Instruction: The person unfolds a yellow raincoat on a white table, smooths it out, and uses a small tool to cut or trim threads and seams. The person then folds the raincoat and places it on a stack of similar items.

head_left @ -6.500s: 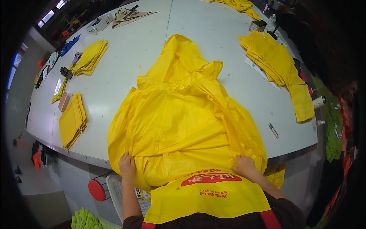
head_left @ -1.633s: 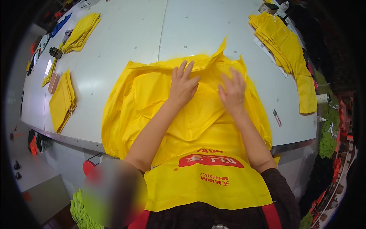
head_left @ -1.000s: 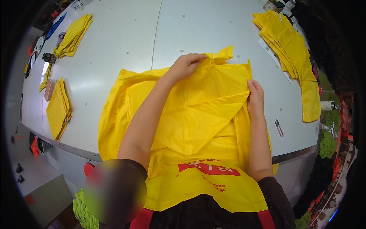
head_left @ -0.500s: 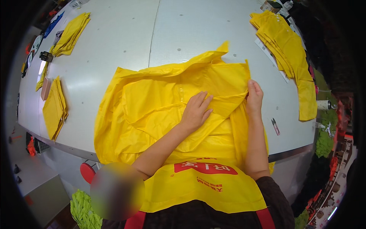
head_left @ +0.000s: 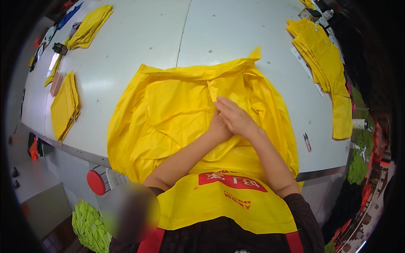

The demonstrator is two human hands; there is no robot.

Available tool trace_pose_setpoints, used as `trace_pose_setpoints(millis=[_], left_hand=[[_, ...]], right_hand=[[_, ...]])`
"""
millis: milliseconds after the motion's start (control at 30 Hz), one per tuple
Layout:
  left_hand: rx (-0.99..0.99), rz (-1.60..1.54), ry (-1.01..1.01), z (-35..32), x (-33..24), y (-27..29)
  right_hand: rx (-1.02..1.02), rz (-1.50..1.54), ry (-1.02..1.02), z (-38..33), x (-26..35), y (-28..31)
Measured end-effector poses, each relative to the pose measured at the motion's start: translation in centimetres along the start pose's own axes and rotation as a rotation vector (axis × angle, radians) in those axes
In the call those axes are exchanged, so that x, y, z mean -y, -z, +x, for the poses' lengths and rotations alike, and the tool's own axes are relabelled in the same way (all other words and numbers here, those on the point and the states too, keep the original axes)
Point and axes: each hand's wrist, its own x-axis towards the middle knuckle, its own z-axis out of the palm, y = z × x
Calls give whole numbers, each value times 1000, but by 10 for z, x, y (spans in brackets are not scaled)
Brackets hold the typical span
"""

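The fingers (head_left: 228, 106) of the right hand (head_left: 243, 120) lie nearly straight and close together across the left hand (head_left: 220, 127), whose own are mostly covered; we cannot tell whether either hand has hold of cloth. Around them we see a broad, pale grey counter (head_left: 139, 25) with a seam across it. On its near side, directly under both hands, spreads a crumpled yellow garment of thin fabric (head_left: 179, 101). To our right lies a long layered stack of yellow cloth (head_left: 316, 52); to our left, a smaller folded yellow stack (head_left: 63, 107). Between garment and long stack, we find small pink-handled snips (head_left: 307, 143).
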Motion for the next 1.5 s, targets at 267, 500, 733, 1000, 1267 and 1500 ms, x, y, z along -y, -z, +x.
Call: trace_pose_setpoints(millis=[267, 500, 733, 1000, 1267, 1500], left_hand=[[-518, 289, 326, -98, 48, 93], [-762, -854, 808, -122, 98, 123], [-849, 328, 543, -90, 76, 125], [-413, -1011, 750, 38, 72, 34], [-544, -832, 843, 74, 85, 37], [-641, -571, 763, 79, 85, 44]], right_hand=[[43, -403, 34, 7, -40, -16], [116, -357, -193, 35, -35, -13], [67, -127, -393, 81, -52, 10], [250, -21, -473, 91, -49, 14], [233, 214, -429, 81, -67, 19], [226, 139, -369, 68, -58, 24]])
